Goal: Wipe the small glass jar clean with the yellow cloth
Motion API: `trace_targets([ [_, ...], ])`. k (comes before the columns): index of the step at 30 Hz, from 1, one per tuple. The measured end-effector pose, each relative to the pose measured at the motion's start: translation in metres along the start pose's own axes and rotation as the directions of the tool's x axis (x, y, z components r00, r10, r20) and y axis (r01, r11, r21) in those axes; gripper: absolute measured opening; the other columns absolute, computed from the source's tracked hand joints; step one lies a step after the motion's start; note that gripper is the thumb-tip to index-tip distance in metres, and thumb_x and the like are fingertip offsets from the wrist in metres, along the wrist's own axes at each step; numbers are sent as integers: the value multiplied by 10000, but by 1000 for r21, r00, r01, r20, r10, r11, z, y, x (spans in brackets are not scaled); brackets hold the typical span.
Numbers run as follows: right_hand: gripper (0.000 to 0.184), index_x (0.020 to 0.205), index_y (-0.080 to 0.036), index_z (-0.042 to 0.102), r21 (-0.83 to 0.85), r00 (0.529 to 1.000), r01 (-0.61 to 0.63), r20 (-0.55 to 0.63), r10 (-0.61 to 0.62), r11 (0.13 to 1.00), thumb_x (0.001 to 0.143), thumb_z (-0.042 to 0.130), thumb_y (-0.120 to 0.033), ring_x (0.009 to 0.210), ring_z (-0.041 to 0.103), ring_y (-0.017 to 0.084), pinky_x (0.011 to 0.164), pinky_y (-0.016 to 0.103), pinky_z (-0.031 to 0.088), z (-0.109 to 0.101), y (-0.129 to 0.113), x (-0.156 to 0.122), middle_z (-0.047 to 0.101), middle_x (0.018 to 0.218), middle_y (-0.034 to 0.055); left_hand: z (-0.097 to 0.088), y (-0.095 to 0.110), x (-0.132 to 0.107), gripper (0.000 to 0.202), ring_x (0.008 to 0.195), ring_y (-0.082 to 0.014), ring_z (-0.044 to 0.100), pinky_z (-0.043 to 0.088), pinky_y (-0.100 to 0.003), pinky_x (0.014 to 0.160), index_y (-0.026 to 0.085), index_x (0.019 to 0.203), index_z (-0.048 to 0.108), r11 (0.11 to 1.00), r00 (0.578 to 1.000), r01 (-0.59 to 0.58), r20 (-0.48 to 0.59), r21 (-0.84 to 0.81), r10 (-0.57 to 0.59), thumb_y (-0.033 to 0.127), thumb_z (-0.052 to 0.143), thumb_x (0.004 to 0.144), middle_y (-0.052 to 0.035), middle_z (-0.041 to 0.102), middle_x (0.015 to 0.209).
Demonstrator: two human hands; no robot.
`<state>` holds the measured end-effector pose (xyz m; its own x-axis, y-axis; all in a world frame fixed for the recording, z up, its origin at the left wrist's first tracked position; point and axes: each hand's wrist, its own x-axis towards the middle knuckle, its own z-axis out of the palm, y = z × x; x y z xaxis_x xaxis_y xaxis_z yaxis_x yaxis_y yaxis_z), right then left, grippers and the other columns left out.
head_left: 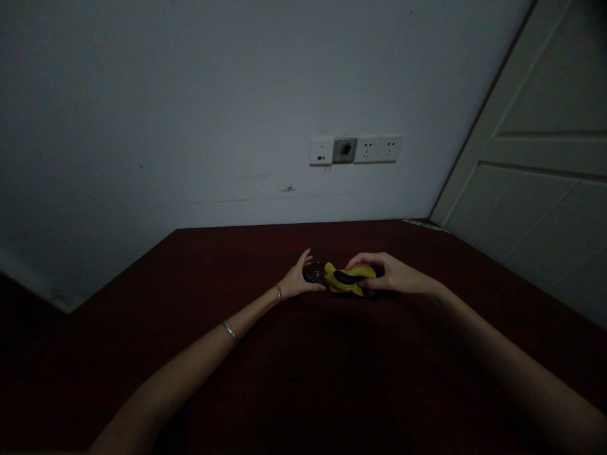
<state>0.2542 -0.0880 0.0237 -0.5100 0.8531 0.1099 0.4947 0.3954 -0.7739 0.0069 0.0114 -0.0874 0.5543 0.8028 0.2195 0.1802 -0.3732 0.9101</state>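
Note:
A yellow and black object point(349, 279) lies across the middle of the dark red tabletop. In the dim light its exact kind does not show. At its left end is a dark, glossy, see-through rounded piece point(314, 272); whether the two are joined, I cannot tell. My left hand point(298, 278), with two bracelets on the wrist and forearm, cups this glossy end between thumb and fingers. From the right, my right hand point(386, 273) grips the yellow and black part, fingers on its far side and thumb on the near side. The right palm hides its right end.
The dark red tabletop point(237, 253) runs back to a pale wall point(237, 95). A row of sockets and switches point(355, 150) sits low on that wall. A white panelled door or cabinet front point(535, 189) borders the right side. A thin strip point(424, 225) lies at the back right corner.

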Motion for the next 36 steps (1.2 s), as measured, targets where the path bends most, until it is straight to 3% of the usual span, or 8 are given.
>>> trace_targets([
  [5,349,1091,-232,627,-269,992,60,-88,-86,961,752,578,-166,911,615,215,841,382,478,9,1,-4,658,1059,49,-12,11,8,631,1226,-236,505,378,-392,1036,152,1347,408,989,974,63,-206,-136,-90,475,552,825,-169,524,1324],
  [11,412,1209,-265,587,-548,896,296,-126,-427,782,832,510,-120,1117,526,251,920,456,466,23,-8,-3,610,1226,79,-31,51,34,465,1196,-240,523,406,-378,1000,125,1164,573,989,932,-54,-362,-134,2,430,562,813,-141,585,1257],
  [15,379,1221,-314,583,-669,841,358,-72,-536,652,901,462,-150,1184,501,267,943,508,442,31,-20,2,582,1295,47,-27,89,36,541,1101,-252,582,453,-386,918,133,1211,550,949,999,-53,-25,-310,47,380,669,744,-160,582,1260],
  [20,373,1241,-335,563,-701,821,401,-10,-571,590,923,456,-170,1226,490,262,963,502,429,30,-15,4,557,1324,23,-27,110,29,427,938,-221,640,470,-360,842,149,1120,637,920,934,145,356,-365,-6,312,687,729,-122,680,1082],
  [24,437,1261,-356,543,-633,818,421,-45,-574,650,885,504,-137,1229,480,262,980,515,415,24,1,3,537,1346,25,-36,105,27,315,811,-161,650,471,-298,785,153,1001,697,946,908,164,418,-278,-34,262,715,707,-77,717,943],
  [27,429,1224,-334,581,-501,861,405,-72,-503,765,828,581,-170,1247,454,273,990,513,413,22,4,6,444,1424,47,-39,100,29,270,734,-136,641,476,-259,707,142,943,711,968,918,153,392,-197,-65,261,712,701,-53,725,857],
  [33,599,1325,-260,475,-198,940,151,-275,-203,968,766,676,-334,1274,433,269,1047,481,364,19,-1,27,435,1421,93,-32,103,35,237,690,-124,632,484,-242,657,148,900,719,986,914,100,405,-131,-39,253,703,688,-35,726,821],
  [36,713,1364,-237,429,-68,989,39,-142,-48,997,720,708,-359,1134,557,270,973,455,442,14,-3,36,527,1336,106,-27,107,36,281,739,-139,644,503,-272,706,156,943,710,989,915,60,403,-133,-1,240,714,674,-41,724,871],
])
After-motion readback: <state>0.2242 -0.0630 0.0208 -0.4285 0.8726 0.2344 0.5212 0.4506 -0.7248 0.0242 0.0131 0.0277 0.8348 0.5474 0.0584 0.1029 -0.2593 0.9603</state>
